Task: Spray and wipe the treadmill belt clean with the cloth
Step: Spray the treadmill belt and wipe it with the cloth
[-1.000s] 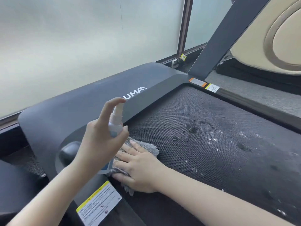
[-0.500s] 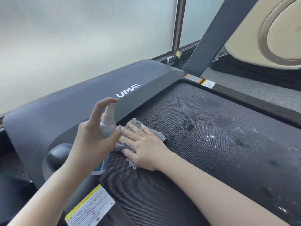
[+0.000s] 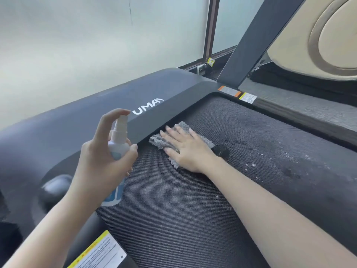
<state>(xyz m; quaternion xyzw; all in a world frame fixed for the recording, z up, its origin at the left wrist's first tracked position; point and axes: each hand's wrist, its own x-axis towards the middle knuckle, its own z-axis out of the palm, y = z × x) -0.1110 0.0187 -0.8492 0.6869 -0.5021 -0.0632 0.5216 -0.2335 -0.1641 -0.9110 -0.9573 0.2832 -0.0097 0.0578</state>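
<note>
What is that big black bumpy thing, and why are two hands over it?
It is a treadmill belt, the strip people run on. The picture comes from a camera on the person's head, looking down, so you see their own arms. The left hand holds a small spray bottle, with one finger on its top. The right hand lies flat on a grey cloth, pressing it onto the belt beside the dark cover with white letters. Further right, the belt has shiny drops and dark spots left to wipe.
</note>
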